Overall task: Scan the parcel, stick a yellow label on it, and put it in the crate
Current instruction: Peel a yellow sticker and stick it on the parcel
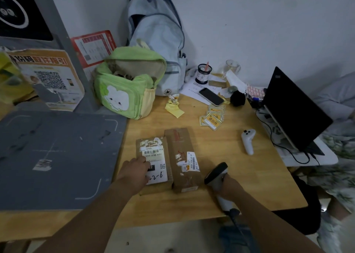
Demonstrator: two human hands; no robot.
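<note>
Two brown cardboard parcels lie side by side on the wooden table (221, 156). The left parcel (153, 150) carries a white shipping label with a barcode. My left hand (134, 168) rests flat on that label, fingers together. The right parcel (184, 156) is longer and has a small barcode sticker. My right hand (228, 187) grips a handheld barcode scanner (216, 174) just right of the parcels, its dark head pointing toward them. A loose pile of yellow labels (212, 116) lies further back on the table. No crate is in view.
A grey mat (57, 147) covers the left side. A green bag (126, 85) and a pale blue backpack (157, 41) stand at the back. A phone (211, 96), a white controller (247, 140) and an open laptop (292, 106) sit to the right.
</note>
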